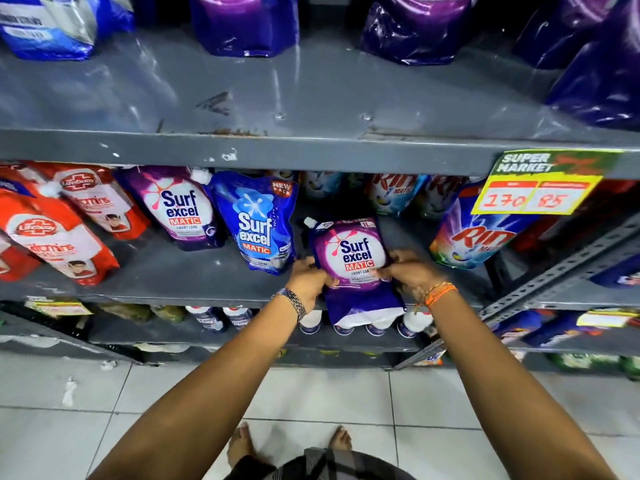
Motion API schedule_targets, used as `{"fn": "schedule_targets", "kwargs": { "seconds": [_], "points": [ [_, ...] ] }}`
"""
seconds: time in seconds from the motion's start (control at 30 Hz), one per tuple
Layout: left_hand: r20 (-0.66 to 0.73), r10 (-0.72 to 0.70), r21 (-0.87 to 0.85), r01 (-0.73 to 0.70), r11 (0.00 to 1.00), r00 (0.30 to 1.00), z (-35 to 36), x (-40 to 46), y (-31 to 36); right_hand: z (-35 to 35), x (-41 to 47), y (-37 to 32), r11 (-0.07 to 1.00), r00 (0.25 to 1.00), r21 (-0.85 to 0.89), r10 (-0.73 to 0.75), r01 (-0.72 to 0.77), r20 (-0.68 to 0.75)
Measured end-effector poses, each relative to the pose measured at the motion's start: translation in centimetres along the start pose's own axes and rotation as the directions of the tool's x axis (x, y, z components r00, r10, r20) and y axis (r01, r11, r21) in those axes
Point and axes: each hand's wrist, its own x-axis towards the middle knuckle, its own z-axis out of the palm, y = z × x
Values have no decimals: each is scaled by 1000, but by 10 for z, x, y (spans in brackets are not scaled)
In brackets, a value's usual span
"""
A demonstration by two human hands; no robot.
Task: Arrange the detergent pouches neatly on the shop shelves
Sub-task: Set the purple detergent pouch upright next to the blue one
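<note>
One head-worn wide-angle view — looking forward and down, close to the grey metal shop shelves (pixel 311 150), bare forearms reaching in from the bottom edge.

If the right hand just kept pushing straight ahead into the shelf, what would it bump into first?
The right hand points into the middle shelf while gripping the purple Surf excel pouch. Straight ahead there seems to be bare shelf, then the Rin pouches at the back. Depth is hard to judge, so that is a likely guess.

Bare forearms, bare feet (pixel 242 445) — metal-link watch (pixel 292 301) on left wrist, orange thread bands (pixel 440 293) on right, dark checked cloth (pixel 322 464) at waist
</note>
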Motion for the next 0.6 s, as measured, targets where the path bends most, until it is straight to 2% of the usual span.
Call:
{"fn": "schedule_targets", "kwargs": {
  "seconds": [0.07,0.2,0.33,0.6],
  "points": [
    [2,31,12,-31,999,1000,3,-1,-1,-3,-10,-2,999,999,26,-45,45,-10],
    [34,142,13,-143,990,989,12,-9,7,-10,-26,-8,980,981,106,-154,166,-117],
    [65,271,27,-274,961,960,23,-12,27,-21,-30,-20,952,946,113,-258,284,-196],
    [29,376,26,-377,926,926,49,4,65,-23,-27,-42,868,809,34,-446,495,-383]
  ]
}}
